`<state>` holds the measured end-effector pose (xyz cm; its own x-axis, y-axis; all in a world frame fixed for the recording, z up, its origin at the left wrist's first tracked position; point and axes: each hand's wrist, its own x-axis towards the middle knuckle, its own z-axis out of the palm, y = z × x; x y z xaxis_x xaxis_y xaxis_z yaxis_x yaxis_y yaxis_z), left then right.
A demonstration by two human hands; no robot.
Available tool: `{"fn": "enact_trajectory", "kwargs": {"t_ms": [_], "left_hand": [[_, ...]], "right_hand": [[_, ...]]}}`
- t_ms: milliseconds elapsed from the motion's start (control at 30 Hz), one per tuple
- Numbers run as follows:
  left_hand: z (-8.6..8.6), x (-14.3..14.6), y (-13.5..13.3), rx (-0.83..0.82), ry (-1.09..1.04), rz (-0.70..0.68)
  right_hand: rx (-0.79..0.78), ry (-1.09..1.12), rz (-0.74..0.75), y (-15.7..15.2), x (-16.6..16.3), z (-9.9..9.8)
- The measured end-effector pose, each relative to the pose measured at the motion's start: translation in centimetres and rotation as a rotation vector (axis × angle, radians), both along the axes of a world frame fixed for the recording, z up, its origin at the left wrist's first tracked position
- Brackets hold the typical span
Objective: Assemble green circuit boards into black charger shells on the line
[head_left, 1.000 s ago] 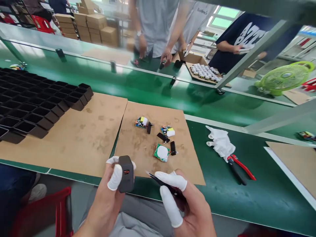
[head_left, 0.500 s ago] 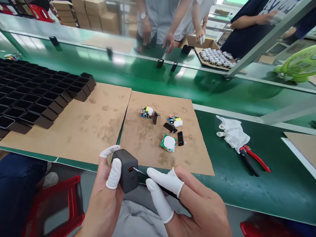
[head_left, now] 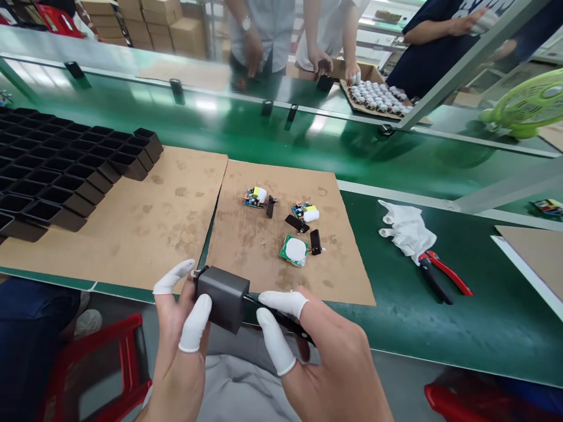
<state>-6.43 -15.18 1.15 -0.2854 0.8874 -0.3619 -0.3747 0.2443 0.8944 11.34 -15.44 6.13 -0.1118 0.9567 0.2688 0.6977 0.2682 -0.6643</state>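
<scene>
Stained flat cardboard, left grip wrapped around boxy matte-black casing, right grip pinching slim dark tool

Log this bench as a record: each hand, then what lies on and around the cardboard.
Left hand: holds dark grey casing
Right hand: holds slim black tool, tip at casing's end
Middle cardboard: three circuit boards, three small black pieces
Left cardboard: rows of open black cases
Right, on green bench: white glove, red-and-black pliers

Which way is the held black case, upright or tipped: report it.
Tipped: the black case lies sideways in the left hand, long side across the view, one end toward the dark tool in the right hand.
</scene>
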Motion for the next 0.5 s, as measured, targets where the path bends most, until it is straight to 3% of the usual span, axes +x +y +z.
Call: {"fn": "enact_trajectory", "kwargs": {"t_ms": [133, 300, 400, 500], "left_hand": [[-0.6, -0.3, 0.1, 0.064, 0.034, -0.011], [-1.7, -0.5, 0.8, 0.088, 0.026, -0.073], [-2.0, -0.6, 1.2, 0.087, -0.036, -0.197], [-1.6, -0.9, 1.3, 0.094, -0.043, -0.28]], "right_hand": [[-0.305, 0.226, 0.019, 0.0, 0.2, -2.8], [-0.388, 0.667, -0.168, -0.8, -0.9, -7.3], [-0.425, 0.892, -0.171, -0.7, -1.7, -8.3], [-0.45, 1.003, -0.176, -0.4, -1.9, -8.2]]}}
